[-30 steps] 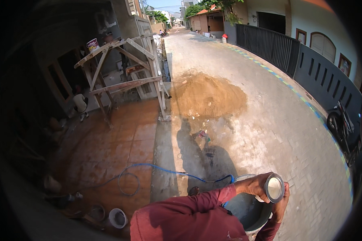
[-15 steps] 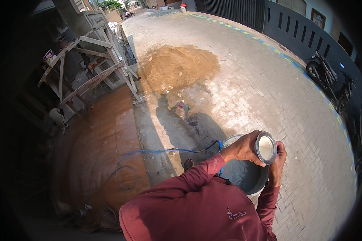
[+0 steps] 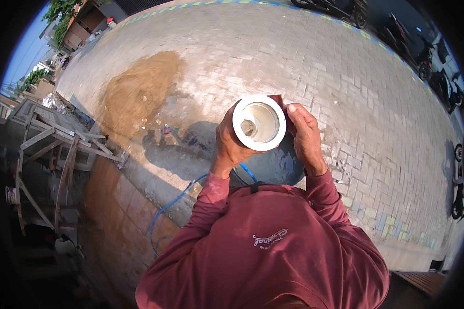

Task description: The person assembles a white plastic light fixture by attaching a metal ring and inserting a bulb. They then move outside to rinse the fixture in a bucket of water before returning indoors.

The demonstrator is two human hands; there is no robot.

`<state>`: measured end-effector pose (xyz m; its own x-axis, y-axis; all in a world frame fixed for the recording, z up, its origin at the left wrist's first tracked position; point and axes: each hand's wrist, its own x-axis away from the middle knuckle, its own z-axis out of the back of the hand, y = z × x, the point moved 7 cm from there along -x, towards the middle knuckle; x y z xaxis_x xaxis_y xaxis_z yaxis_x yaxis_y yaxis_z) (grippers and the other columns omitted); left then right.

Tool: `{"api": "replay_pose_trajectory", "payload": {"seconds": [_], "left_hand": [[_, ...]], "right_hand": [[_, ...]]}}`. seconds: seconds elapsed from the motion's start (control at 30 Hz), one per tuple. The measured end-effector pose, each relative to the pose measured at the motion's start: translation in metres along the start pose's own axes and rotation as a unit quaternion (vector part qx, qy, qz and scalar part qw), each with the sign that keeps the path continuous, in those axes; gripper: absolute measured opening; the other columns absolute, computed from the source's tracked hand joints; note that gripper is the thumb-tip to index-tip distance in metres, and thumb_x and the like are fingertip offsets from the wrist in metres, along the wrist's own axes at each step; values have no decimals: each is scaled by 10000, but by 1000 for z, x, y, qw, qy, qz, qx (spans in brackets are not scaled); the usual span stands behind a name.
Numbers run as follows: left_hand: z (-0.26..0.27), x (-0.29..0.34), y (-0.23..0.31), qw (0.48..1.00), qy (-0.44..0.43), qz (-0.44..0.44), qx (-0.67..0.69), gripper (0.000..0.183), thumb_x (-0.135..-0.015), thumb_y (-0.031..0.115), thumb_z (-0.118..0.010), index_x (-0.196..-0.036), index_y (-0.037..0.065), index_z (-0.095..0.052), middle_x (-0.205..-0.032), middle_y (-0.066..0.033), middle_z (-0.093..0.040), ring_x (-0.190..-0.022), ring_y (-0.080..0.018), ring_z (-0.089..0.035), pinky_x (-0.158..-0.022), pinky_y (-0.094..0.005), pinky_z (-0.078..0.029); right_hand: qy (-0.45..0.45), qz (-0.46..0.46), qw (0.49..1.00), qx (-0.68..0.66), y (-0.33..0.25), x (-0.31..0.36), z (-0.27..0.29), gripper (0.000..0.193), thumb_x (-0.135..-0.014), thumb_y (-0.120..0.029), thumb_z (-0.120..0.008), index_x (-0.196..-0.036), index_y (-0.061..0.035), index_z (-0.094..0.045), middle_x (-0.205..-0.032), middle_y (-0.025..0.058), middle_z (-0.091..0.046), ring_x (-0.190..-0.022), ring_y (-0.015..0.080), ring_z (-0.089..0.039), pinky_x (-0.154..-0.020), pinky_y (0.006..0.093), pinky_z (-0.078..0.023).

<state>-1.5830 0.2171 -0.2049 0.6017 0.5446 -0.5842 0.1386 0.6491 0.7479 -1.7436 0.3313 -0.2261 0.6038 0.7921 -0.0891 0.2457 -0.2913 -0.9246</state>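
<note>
White plastic cup [image 3: 259, 122] was up in both hands, held above a grey bucket [image 3: 273, 167] on the paved ground [image 3: 345, 77]. Left hand [image 3: 231, 144] was wrapped around the cup's left side, fingers closed on it; right hand [image 3: 305, 135] was closed on the right side, thumb up near the rim. Cup's open mouth faced the camera, with a small lump or fitting visible at the bottom; couldn't tell what it was.

Blue hose [image 3: 175, 203] ran from the near left toward the bucket. Sand pile [image 3: 139, 92] sat far left, wooden trestle [image 3: 51, 149] at the left edge, motorbikes [image 3: 428, 56] parked far right.

My read: the step was inspecting or clearing the cup's inside over the bucket. Next move likely called for a firm two-handed grip, keeping the cup centred over the bucket so whatever came out landed inside rather than on the paving.
</note>
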Motion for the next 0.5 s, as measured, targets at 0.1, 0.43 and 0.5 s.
{"api": "replay_pose_trajectory", "payload": {"seconds": [0.1, 0.43, 0.5], "left_hand": [[8, -6, -1, 998, 6, -44, -48, 1107, -571, 400, -1018, -1448, 1, -473, -1288, -193, -650, -1142, -369, -682, -949, -468, -568], [8, -20, 22, 980, 6, -120, -157, 1057, -605, 397, -1002, -1443, -13, -504, -1243, -191, -682, -1127, -348, -708, -935, -448, -570], [8, -22, 24, 979, -9, -120, -165, 1056, -601, 413, -999, -1439, -3, -510, -1238, -192, -682, -1117, -360, -708, -932, -455, -570]], "right_hand": [[-9, -34, 999, -23, -3, 2, -1, 195, -1045, -201, -642, -1100, -35, -729, -980, -18, -679, -946, 71, -588, -874, 269, -474], [-41, -110, 988, -98, -2, -2, -6, 137, -964, -138, -735, -1038, -45, -667, -934, 30, -699, -816, 111, -660, -729, 286, -545], [-21, -121, 989, -87, 0, -5, -6, 129, -954, -132, -725, -1005, -37, -655, -882, 36, -687, -713, 120, -648, -645, 296, -546]]}}
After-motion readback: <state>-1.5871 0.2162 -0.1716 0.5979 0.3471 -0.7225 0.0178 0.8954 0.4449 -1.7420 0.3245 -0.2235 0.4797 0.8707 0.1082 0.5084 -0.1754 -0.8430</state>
